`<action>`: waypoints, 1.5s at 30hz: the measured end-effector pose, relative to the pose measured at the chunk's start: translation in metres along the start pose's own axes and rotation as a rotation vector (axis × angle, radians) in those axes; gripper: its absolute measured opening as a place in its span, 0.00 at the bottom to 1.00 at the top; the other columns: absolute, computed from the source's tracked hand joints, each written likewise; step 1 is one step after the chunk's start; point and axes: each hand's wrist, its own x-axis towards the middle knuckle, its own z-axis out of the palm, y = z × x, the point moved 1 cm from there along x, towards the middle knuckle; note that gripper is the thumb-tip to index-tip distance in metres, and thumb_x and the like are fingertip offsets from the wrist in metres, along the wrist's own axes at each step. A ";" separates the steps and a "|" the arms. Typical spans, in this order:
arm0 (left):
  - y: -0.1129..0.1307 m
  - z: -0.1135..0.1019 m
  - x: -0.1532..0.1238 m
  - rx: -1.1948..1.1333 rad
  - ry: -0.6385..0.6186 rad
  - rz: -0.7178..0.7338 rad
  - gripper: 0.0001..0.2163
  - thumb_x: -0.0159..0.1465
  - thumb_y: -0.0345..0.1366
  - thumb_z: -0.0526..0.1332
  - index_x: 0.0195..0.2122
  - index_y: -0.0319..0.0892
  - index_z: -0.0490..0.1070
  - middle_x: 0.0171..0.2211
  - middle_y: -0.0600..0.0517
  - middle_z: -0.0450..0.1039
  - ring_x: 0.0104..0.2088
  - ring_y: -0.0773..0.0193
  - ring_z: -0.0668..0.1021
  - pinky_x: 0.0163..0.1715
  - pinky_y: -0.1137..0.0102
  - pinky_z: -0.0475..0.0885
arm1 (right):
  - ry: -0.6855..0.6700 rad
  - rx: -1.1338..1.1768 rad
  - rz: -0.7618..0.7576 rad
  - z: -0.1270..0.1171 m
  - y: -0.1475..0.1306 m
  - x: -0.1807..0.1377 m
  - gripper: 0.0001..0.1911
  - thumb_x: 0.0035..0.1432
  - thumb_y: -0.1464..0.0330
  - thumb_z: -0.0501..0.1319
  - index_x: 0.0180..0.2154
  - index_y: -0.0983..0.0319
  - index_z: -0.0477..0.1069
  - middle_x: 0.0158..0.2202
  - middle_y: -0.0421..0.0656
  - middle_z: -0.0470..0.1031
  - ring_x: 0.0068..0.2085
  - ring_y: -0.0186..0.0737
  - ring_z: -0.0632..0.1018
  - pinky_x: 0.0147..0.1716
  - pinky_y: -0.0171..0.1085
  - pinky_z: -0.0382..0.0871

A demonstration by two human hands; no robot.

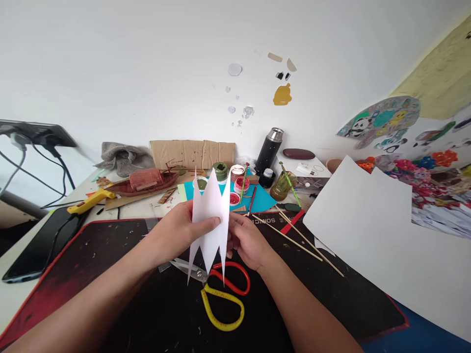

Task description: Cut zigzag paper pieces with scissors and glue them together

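A folded piece of white paper with pointed, zigzag ends at top and bottom is held upright in front of me. My left hand grips it from the left, thumb across its front face and the other fingers behind. At its right edge is my right hand, fingers curled against the paper and partly hidden behind it. Below the paper, scissors with one red and one yellow handle loop lie on the dark mat, blades pointing left and partly covered by my left forearm and the paper.
Thin wooden sticks and a large white sheet lie to the right. Behind stand paint jars, a black thermos and a jar of murky liquid. Leftward are a model boat, a yellow glue gun and a phone.
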 end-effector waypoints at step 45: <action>-0.001 -0.004 0.001 -0.014 0.025 0.016 0.16 0.57 0.48 0.73 0.40 0.44 0.77 0.32 0.48 0.88 0.33 0.46 0.87 0.34 0.59 0.83 | -0.028 -0.051 0.004 0.003 0.004 0.000 0.31 0.57 0.39 0.74 0.36 0.61 0.76 0.21 0.35 0.72 0.19 0.34 0.76 0.15 0.29 0.64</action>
